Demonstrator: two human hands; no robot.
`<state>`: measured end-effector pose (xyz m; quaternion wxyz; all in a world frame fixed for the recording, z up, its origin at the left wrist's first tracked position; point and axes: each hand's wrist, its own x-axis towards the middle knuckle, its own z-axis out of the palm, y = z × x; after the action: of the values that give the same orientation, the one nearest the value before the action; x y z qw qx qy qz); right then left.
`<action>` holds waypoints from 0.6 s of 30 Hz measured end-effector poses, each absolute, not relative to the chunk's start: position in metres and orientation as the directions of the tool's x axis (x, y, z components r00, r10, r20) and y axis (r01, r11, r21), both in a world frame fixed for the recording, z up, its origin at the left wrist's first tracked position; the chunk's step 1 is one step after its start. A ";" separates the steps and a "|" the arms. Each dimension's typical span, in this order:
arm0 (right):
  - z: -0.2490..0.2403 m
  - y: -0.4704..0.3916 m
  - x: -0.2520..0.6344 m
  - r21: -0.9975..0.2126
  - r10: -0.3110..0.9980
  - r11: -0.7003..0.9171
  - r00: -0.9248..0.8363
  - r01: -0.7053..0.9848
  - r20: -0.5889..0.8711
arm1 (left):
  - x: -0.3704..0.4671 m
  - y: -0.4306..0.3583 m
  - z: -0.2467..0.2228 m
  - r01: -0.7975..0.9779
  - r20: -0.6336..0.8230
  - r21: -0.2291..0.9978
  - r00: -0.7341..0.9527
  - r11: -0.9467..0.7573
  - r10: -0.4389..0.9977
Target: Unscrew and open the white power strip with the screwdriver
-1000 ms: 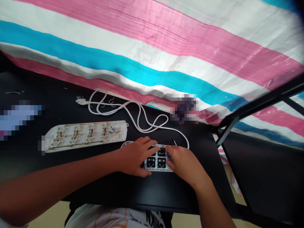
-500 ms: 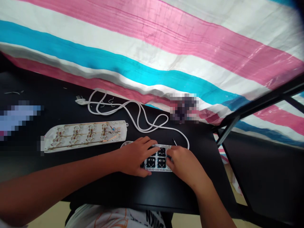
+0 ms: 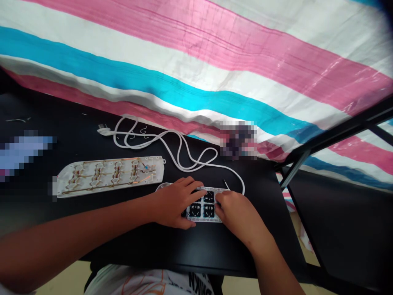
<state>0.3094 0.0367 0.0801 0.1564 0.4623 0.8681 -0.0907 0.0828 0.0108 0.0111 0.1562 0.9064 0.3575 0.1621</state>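
A white power strip housing half (image 3: 200, 220) with black socket inserts (image 3: 195, 210) lies on the black table, partly covered by my hands. My left hand (image 3: 175, 203) spans it, with the fingers over the far edge and the thumb at the near edge, steadying it. At the right end, my right hand (image 3: 235, 211) has its fingers curled and pinched; whatever is between the fingertips is hidden. Left of my hands rests the other housing half (image 3: 110, 176), its inside facing up with metal strips and wires. A white power cord (image 3: 184, 166) runs in behind my right hand.
The cord's plug (image 3: 103, 130) lies at the back left. A small dark thin item (image 3: 225, 183) is just beyond my right hand. Bits of wire (image 3: 144, 131) lie near the cord. A striped plastic sheet (image 3: 190, 78) hangs behind the table, and a black metal frame (image 3: 331, 131) stands right.
My right hand and wrist have shifted very slightly. The left hand and both housing halves stay where they were.
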 end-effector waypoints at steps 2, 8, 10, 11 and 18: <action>0.079 0.036 0.309 0.003 0.777 0.560 -0.523 0.829 -0.351 | 0.083 0.011 0.011 0.599 0.184 0.398 0.690 -0.695 0.700; 0.075 0.036 0.309 0.026 0.780 0.569 -0.529 0.822 -0.333 | 0.083 0.010 0.011 0.603 0.166 0.395 0.695 -0.693 0.699; 0.076 0.037 0.309 0.025 0.774 0.579 -0.540 0.815 -0.329 | 0.083 0.010 0.012 0.604 0.164 0.396 0.694 -0.692 0.701; 0.076 0.037 0.308 0.024 0.771 0.583 -0.543 0.812 -0.331 | 0.083 0.010 0.012 0.603 0.167 0.397 0.694 -0.692 0.701; 0.079 0.038 0.307 0.017 0.770 0.575 -0.534 0.818 -0.350 | 0.083 0.011 0.010 0.599 0.184 0.394 0.692 -0.697 0.698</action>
<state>0.3072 0.0378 0.0788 0.1619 0.4548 0.8726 -0.0745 0.0827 0.0111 0.0099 0.1536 0.9069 0.3574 0.1620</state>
